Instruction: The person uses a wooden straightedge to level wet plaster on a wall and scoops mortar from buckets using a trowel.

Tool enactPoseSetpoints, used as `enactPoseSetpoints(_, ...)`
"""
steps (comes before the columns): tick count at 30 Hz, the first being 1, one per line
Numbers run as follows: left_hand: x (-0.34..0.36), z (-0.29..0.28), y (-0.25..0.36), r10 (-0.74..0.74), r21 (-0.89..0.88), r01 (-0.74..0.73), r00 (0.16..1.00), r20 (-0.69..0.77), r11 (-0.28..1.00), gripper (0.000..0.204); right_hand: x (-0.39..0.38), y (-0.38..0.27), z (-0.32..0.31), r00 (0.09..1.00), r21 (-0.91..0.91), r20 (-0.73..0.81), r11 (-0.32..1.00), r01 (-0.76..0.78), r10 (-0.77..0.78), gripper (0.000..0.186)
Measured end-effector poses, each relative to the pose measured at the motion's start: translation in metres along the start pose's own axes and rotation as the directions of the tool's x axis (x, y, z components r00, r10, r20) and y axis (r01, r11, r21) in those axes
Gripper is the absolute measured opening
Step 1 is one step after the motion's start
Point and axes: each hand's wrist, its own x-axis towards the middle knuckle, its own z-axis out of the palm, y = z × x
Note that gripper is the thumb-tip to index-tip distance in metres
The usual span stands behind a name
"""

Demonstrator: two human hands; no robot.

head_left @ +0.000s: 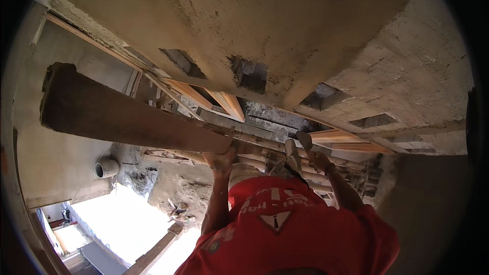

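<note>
My left hand is closed round the near end of a long, flat board. The board is brownish and reaches out to the left, with its broad, rough far end tilted up. On the right, my right hand is closed on a small tool with a dark, rounded end; its exact kind is too small to tell. Ahead of both hands is a plastered wall with several square recesses along its lower part.
Wooden poles form a platform under me. Pale wooden frames stand below the wall's edge. A round pipe end sticks out at the left, above a bright opening. A beam crosses the lower left.
</note>
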Motion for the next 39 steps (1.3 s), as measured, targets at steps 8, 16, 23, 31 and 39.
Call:
enactPoseSetpoints(8, -0.031, -0.056, 0.009, 0.040, 0.159, -0.018, 0.991, -0.131, 0.987, 0.045, 0.104, -0.167, 0.085, 0.925, -0.315, 0.355, 0.914, 0.255, -0.135, 0.044)
enactPoseSetpoints(16, -0.066, -0.093, 0.029, -0.066, 0.253, 0.156, 0.942, -0.329, 0.955, 0.046, 0.177, -0.248, 0.231, 0.637, -0.427, 0.759, 0.634, 0.645, -0.138, 0.037)
enactPoseSetpoints(23, -0.066, -0.088, 0.033, -0.185, 0.061, 0.237, 0.873, -0.452, 0.970, 0.040, 0.131, -0.339, 0.313, 0.737, -0.335, 0.674, 0.907, 0.257, 0.040, 0.049)
enactPoseSetpoints(31, -0.033, -0.069, -0.005, -0.005, 0.105, 0.046, 0.933, -0.361, 0.993, 0.050, 0.046, -0.307, 0.210, 0.553, -0.052, 0.556, 0.638, 0.768, -0.620, 0.056)
enactPoseSetpoints(39, -0.009, 0.051, 0.066, -0.122, 0.115, 0.166, 0.940, -0.320, 0.979, 0.076, -0.048, -0.304, 0.097, 0.080, 0.315, 0.389, 0.214, 0.925, -0.918, 0.054)
